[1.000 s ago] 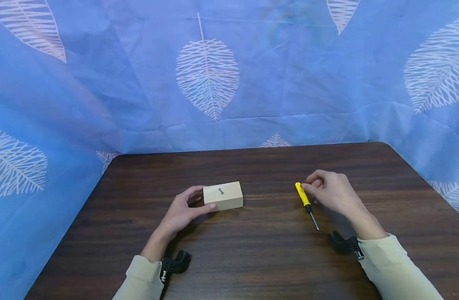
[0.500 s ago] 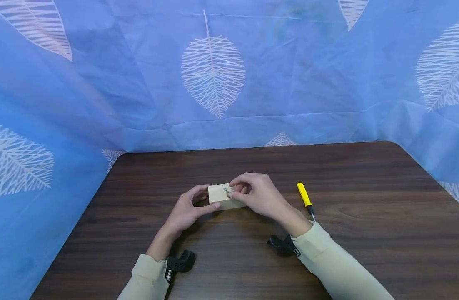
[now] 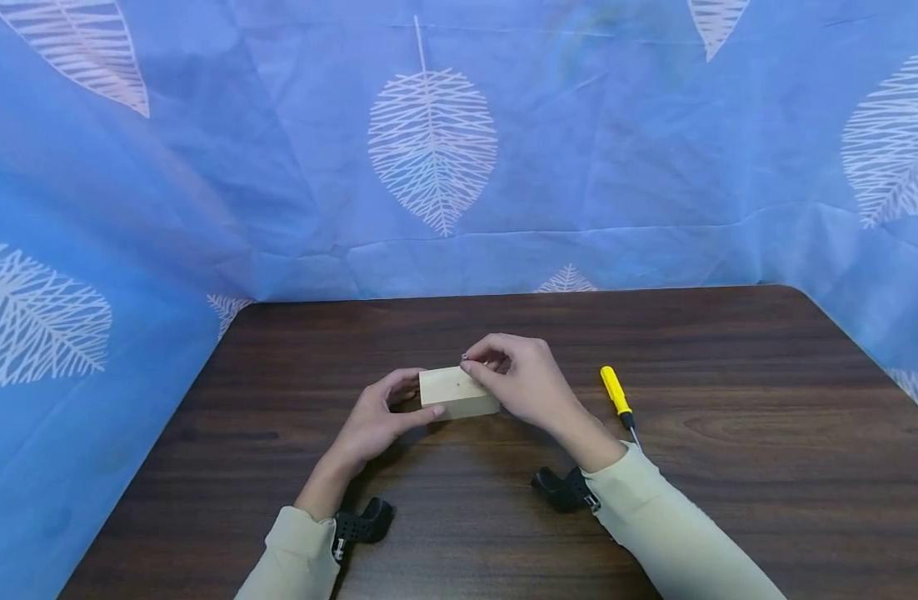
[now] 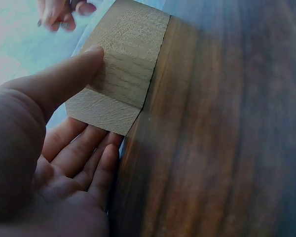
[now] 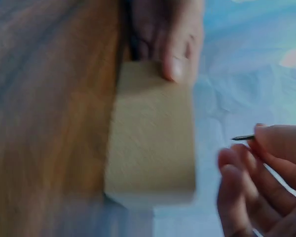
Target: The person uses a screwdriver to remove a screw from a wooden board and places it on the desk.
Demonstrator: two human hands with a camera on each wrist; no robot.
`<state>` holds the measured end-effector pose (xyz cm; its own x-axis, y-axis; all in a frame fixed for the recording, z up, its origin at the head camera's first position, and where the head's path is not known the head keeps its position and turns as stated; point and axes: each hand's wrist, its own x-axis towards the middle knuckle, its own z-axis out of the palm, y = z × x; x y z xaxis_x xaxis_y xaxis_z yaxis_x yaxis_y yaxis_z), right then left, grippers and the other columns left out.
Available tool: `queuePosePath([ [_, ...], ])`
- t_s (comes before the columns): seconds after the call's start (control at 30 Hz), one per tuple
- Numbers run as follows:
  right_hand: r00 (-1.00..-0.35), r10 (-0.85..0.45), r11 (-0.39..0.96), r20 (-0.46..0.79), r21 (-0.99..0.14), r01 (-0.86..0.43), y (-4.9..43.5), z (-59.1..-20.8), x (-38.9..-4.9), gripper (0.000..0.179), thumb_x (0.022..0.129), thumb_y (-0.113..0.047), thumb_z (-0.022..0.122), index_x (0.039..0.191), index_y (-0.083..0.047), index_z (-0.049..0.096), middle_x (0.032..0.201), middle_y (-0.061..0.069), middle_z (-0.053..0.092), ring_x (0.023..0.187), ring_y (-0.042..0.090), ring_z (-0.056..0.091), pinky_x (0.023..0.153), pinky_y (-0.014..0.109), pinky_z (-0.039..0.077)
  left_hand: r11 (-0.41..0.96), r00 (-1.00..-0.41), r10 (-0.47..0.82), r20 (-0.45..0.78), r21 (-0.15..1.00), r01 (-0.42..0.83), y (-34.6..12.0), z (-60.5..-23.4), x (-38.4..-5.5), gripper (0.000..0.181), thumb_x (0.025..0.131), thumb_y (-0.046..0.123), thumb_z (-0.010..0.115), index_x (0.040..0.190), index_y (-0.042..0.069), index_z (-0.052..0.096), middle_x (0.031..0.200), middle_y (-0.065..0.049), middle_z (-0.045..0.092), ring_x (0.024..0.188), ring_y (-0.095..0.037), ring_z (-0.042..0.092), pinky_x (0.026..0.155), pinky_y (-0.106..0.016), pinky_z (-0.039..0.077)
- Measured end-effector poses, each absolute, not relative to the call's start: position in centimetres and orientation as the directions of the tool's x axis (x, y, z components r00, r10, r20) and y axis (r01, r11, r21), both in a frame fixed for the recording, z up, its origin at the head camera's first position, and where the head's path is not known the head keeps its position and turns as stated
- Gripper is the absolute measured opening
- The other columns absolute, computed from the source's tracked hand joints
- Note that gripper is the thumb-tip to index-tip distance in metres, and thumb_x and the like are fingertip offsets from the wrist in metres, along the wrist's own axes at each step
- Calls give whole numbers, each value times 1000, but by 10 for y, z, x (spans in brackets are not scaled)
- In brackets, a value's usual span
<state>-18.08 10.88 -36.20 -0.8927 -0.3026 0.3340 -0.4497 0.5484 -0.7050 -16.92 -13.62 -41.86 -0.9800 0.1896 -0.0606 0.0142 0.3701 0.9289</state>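
Note:
A pale wooden block (image 3: 459, 407) lies on the dark table. My left hand (image 3: 372, 423) holds its left end, thumb on the near side and fingers on the far side, as the left wrist view also shows. Above the block's right end, my right hand (image 3: 526, 379) pinches a small metal screw (image 5: 242, 138). In the right wrist view its pointed tip sticks out from the fingertips, apart from the block. A tiny dark hole (image 3: 460, 384) shows in the block's top face.
A yellow-handled screwdriver (image 3: 615, 389) lies on the table (image 3: 729, 400) right of my right hand, its shaft tip hidden by the sleeve. A blue cloth (image 3: 309, 167) with white leaf prints hangs behind the table.
My right hand has moved left from beside the screwdriver to the block. It has picked up the screw lying on the block's top and lifted it slightly. My left hand keeps its hold.

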Motion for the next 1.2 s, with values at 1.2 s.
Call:
queuePosePath([
  [1.2, -992, -98, 872, -73, -486, -50, 154, -389, -166, 31, 100, -32, 76, 83, -10, 65, 71, 2, 64, 63, 16, 57, 61, 31, 47, 386, -987, 145, -69, 922, -8, -153, -425, -170, 59, 92, 29, 88, 146, 23, 65, 147, -8, 67, 141, -36, 60, 112, -59, 52],
])
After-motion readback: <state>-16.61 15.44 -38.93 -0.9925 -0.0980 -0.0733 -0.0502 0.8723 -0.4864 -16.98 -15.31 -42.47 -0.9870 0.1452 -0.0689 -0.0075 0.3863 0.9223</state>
